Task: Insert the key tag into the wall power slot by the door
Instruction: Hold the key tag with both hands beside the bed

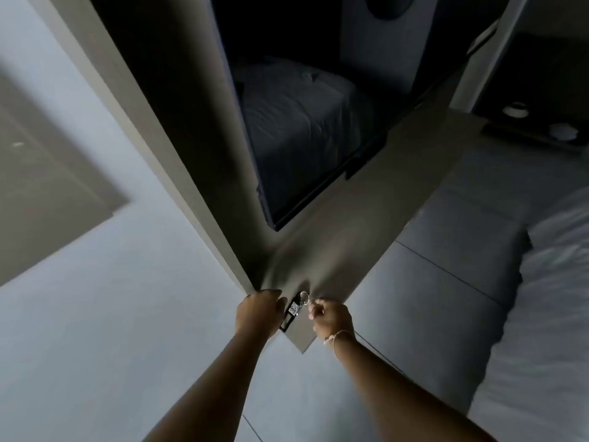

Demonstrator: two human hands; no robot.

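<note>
Head view: both bare forearms reach up from the bottom edge toward a grey-brown wall panel (344, 250) that runs diagonally from 6 o'clock toward 1 o'clock. Near the panel's lower end sits the wall power slot (286, 325), a small dark holder, only partly visible between the two hands.

The key tag (294, 307) is a small dark tag with a pale label. It lies against the panel at the slot, just above the centre-bottom of the picture, with its lower end at the dark holder; whether it is seated inside cannot be told. A metal key ring (304, 296) hangs off its upper end, at about 1 o'clock from the tag.

The left hand (258, 312) is at 9 o'clock of the tag, fingers curled against the panel and the slot's left edge; the fingertips are hidden, so what they grip cannot be told. The right hand (331, 315) is at 3 o'clock of the tag, fingers curled closed and pinched near the ring; contact with the ring is too small to confirm. A thin bracelet (339, 338) circles the right wrist.

A bed with white bedding (548, 314) lies at 3 o'clock. A dark mirror (302, 122) at 12 o'clock reflects another bed.
</note>
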